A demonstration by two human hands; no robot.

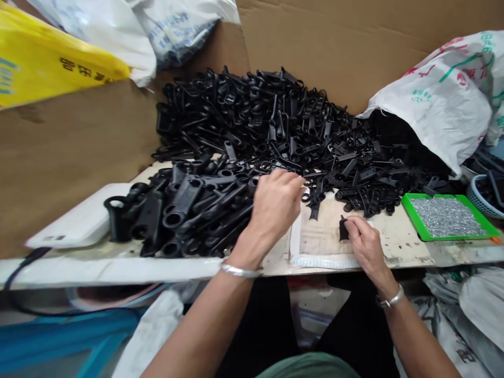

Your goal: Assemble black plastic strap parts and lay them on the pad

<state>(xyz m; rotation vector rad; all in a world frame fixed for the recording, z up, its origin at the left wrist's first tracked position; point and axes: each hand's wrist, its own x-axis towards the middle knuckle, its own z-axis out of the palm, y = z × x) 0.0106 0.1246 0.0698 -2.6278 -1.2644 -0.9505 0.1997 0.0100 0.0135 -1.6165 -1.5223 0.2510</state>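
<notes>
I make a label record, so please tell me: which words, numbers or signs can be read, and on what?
No text is clearly readable.
Yellow bag: black and blue-green characters, blurred.
Upper white bags: blue characters, blurred.
Right white bag: red and green characters, blurred.
Lower-right sack: dark print, blurred.
White box: marks too small.

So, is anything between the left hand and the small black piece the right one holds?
Only a loose, black, plastic-looking part, lying low; nothing visible rises between the left hand and the small, flat black piece.
</notes>
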